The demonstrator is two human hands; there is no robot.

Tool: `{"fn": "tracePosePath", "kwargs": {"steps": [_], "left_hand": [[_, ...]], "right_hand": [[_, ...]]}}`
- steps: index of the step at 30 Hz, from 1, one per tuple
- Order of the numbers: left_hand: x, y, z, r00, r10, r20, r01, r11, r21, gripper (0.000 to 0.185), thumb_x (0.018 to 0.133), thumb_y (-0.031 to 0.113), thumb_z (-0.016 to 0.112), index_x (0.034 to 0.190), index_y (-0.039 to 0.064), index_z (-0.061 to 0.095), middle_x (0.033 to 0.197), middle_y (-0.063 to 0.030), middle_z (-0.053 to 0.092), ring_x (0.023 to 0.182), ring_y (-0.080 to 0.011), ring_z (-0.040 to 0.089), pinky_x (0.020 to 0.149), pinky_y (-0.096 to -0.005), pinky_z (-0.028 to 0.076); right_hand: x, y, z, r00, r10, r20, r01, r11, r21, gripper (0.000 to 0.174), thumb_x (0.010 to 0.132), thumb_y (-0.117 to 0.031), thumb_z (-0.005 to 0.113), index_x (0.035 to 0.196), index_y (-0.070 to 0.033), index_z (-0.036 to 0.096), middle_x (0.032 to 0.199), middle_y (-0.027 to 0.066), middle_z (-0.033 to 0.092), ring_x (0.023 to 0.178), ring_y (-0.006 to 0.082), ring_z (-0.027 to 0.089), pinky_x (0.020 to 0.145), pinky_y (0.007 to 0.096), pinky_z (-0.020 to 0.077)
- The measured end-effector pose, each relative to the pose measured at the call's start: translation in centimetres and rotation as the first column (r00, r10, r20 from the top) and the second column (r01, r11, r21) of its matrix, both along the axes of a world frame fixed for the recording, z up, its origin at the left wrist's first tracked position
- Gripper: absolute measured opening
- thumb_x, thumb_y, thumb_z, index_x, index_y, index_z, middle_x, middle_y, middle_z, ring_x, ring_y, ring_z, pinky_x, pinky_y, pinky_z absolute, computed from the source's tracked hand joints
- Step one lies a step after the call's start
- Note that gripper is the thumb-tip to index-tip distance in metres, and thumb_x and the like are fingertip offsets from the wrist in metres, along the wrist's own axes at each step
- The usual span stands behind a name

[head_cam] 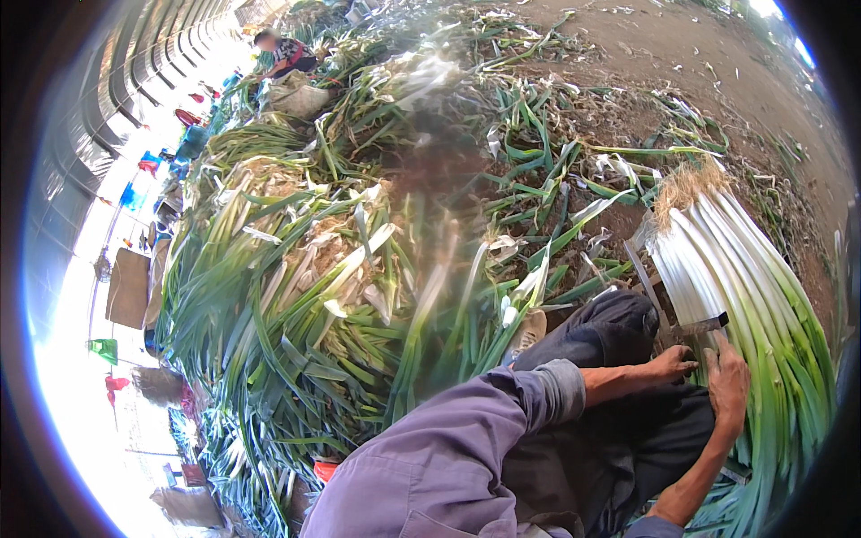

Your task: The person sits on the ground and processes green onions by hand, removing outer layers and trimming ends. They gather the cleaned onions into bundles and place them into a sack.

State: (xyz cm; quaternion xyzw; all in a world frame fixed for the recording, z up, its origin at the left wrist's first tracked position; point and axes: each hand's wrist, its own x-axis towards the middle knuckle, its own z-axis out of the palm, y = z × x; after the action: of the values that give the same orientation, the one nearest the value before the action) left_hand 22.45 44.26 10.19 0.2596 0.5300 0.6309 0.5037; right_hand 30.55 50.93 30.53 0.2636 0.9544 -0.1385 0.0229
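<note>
A thick bundle of long green onions (733, 269) lies at the right, with white stems, green leaves and hairy roots (693, 185) at the far end. It rests against a metal frame (644, 272), and a short metal bar with a dark end (699, 325) crosses beside the stems. My right hand (728, 376) is at the near side of this bar, fingers pointing towards it along the bundle's edge. Just left of it, over my dark trousers, is my left hand (672, 365) with curled fingers. Whether either hand grips something thin is unclear.
A large heap of untrimmed green onions (316, 289) spreads across the left and middle. Loose leaves (545, 148) litter the bare soil (625, 47). My shoe (528, 333) stands at the heap's edge. Farther off, another person (292, 54) sits by a pale sack (296, 94).
</note>
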Motion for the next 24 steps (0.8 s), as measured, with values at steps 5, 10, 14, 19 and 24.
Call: {"fn": "tracePosePath", "kwargs": {"steps": [5, 10, 14, 19, 24], "left_hand": [[0.2, 0.9, -1.8, 0.991, 0.043, -0.127, -0.039, 0.999, 0.033, 0.037, 0.095, 0.027, 0.07, 0.103, -0.008, 0.063, 0.085, -0.0157, 0.064, 0.082, -0.0211, 0.061, 0.074, -0.0405, 0.052], [0.6, 1.5, -3.1, 0.99, 0.077, -0.12, -0.068, 0.995, 0.078, 0.033, 0.097, 0.025, 0.069, 0.101, -0.007, 0.063, 0.084, -0.0121, 0.065, 0.078, -0.0186, 0.062, 0.069, -0.038, 0.052], [0.5, 1.3, -2.9, 0.995, 0.038, -0.097, -0.028, 0.995, 0.098, 0.035, 0.097, 0.026, 0.068, 0.105, -0.008, 0.062, 0.086, -0.0127, 0.065, 0.08, -0.0194, 0.061, 0.072, -0.0382, 0.052], [0.2, 1.1, -2.2, 0.996, -0.044, -0.079, 0.048, 0.998, 0.043, 0.041, 0.098, 0.028, 0.067, 0.113, -0.009, 0.061, 0.094, -0.0145, 0.066, 0.086, -0.0199, 0.061, 0.078, -0.0377, 0.053], [0.2, 1.0, -2.2, 0.996, -0.032, -0.089, 0.037, 0.998, 0.048, 0.04, 0.098, 0.028, 0.066, 0.113, -0.009, 0.061, 0.092, -0.0143, 0.067, 0.084, -0.0197, 0.061, 0.076, -0.0377, 0.053]], "right_hand": [[0.0, 0.2, -0.3, 1.0, 0.011, -0.021, -0.01, 1.0, 0.023, 0.038, 0.101, -0.024, 0.058, 0.134, -0.004, 0.061, 0.122, 0.0224, 0.067, 0.111, 0.042, 0.064, 0.095, 0.0479, 0.0486], [0.0, 0.0, -0.1, 1.0, -0.016, -0.006, 0.016, 1.0, -0.008, 0.038, 0.101, -0.023, 0.059, 0.135, -0.005, 0.061, 0.123, 0.0221, 0.067, 0.111, 0.0417, 0.064, 0.096, 0.0478, 0.0487], [-0.1, -0.1, 0.0, 1.0, -0.021, -0.005, 0.021, 1.0, 0.004, 0.038, 0.101, -0.023, 0.06, 0.135, -0.006, 0.061, 0.123, 0.0217, 0.067, 0.111, 0.0415, 0.064, 0.096, 0.0478, 0.0489], [0.0, -0.1, -0.1, 1.0, -0.02, -0.015, 0.02, 1.0, 0.013, 0.038, 0.1, -0.022, 0.06, 0.134, -0.005, 0.061, 0.122, 0.0224, 0.067, 0.11, 0.0419, 0.065, 0.095, 0.0483, 0.0489], [-0.2, -0.1, -0.2, 0.999, 0.02, -0.04, -0.019, 1.0, 0.018, 0.038, 0.1, -0.022, 0.059, 0.133, -0.004, 0.061, 0.121, 0.0231, 0.067, 0.109, 0.0431, 0.064, 0.093, 0.0484, 0.049]]}}
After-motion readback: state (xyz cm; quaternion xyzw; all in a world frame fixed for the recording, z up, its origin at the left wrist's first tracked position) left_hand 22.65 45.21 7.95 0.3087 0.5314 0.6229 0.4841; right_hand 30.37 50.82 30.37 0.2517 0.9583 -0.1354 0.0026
